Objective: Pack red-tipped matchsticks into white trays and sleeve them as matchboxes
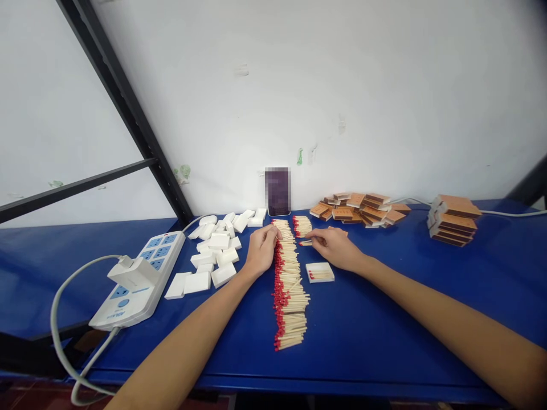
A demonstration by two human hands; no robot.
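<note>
A long row of red-headed matches (290, 267) runs down the middle of the blue table. My left hand (261, 249) is at its left edge, fingers pinched together against the match heads; whatever lies between them is hidden. Past the row's far right side is a smaller bunch of matches (301, 226). My right hand (335, 247) is closed, with a few matches (305, 244) poking out at its fingertips. Just below it, a white matchbox tray (320, 277) holds a few matches. Part of an orange matchbox sleeve (341, 230) shows behind the right hand.
White trays (219, 241) lie heaped at left, near a power strip (164, 250) with a plugged-in charger (133, 273). Orange-topped matchboxes (363, 209) are piled at the back right, others stacked (453, 221) farther right. A phone (278, 192) leans against the wall.
</note>
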